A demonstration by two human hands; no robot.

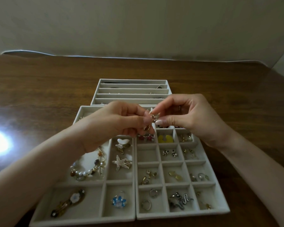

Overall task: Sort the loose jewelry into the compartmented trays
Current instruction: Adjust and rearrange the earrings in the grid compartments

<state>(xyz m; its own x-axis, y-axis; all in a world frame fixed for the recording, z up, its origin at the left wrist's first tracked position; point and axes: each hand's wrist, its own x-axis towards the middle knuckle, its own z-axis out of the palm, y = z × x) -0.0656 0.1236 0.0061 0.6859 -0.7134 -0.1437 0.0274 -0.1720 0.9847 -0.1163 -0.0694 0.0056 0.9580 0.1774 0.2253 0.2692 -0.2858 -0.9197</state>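
Left hand (121, 122) and right hand (192, 118) pinch a gold earring (154, 117) above the trays (179, 216).

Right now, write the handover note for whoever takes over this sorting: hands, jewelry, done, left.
Hands: the left hand and right hand are raised over the trays, and the fingers of both pinch one small gold piece.
Done: the left tray holds a bead bracelet, a starfish clip and a blue flower ring. Most compartments of the right tray hold small pieces. The far tray has a few items in its long slots.
Left: the held piece needs a compartment. The one beside the black-and-white pair looks free.
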